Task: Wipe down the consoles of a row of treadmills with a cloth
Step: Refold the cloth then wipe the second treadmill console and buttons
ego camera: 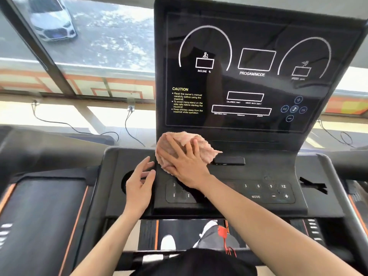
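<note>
**Pink cloth pressed to a treadmill console, mid-wipe**

The right hand's fingers point(194, 148) lay straight and spread apart, pressing flat on a crumpled pink cloth point(203, 148) without curling round it. The right hand point(187, 166) covered most of the cloth's lower half, near the centre of the frame. The cloth sat on the console point(258, 176), on the ledge at the lower left corner of the upright display panel point(249, 80).

The left hand's fingers point(146, 162) were apart and only loosely bent, holding nothing. The left hand point(139, 182) hovered at or lightly touched the left edge of the raised button panel, just beside a round cup holder point(124, 183); contact could not be told for sure.

To the right of the cloth, almost touching its ragged tip, lay a flat dark object like a phone point(229, 160). The black display above showed white dials and a caution notice. At the far left of the frame sat a neighbouring treadmill point(39, 206), and beyond it a window with a white car point(51, 18) outside, upper left.

Judged from this view, the job was part-way through this one console: the cloth was working the ledge, and the button keys and right side looked likely to follow. Nothing showed which surfaces were already clean, nor whether the neighbouring machines had been done.
</note>
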A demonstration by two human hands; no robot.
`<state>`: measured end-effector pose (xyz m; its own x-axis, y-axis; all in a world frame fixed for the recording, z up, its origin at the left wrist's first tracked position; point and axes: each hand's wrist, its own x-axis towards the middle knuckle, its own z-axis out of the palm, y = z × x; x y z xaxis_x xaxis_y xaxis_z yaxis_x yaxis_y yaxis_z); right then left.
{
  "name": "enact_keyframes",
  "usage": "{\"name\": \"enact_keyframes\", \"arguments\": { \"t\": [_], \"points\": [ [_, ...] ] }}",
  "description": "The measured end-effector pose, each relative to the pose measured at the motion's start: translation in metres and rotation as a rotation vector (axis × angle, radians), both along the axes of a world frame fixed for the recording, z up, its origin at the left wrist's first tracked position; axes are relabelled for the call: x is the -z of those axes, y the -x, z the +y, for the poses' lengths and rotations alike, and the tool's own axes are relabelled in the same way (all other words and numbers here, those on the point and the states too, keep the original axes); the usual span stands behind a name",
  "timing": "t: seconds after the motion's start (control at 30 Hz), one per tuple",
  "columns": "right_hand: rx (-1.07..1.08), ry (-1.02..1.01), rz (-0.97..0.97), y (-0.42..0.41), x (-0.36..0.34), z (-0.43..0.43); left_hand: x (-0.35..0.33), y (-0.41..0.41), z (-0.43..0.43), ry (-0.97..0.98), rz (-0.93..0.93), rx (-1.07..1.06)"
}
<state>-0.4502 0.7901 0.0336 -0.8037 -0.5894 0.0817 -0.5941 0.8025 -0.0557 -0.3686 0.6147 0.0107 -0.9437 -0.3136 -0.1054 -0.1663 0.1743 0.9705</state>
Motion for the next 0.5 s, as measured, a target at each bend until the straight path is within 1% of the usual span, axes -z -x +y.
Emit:
{"name": "enact_keyframes", "arguments": {
  "t": [0.1,0.2,0.33,0.5],
  "points": [
    [-0.128,-0.053,-0.016,0.003,0.0,-0.005,0.003,-0.009,0.0,-0.052,-0.024,-0.022],
    [-0.242,-0.094,-0.062,0.009,0.002,-0.002,0.003,-0.016,0.005,0.003,-0.005,-0.006],
    [-0.325,-0.143,-0.06,0.015,-0.001,0.02,0.008,-0.021,0.009,0.148,0.032,0.013],
    [-0.301,-0.193,-0.002,0.013,0.0,0.059,0.015,-0.028,0.014,0.434,0.097,0.063]
  ]
}}
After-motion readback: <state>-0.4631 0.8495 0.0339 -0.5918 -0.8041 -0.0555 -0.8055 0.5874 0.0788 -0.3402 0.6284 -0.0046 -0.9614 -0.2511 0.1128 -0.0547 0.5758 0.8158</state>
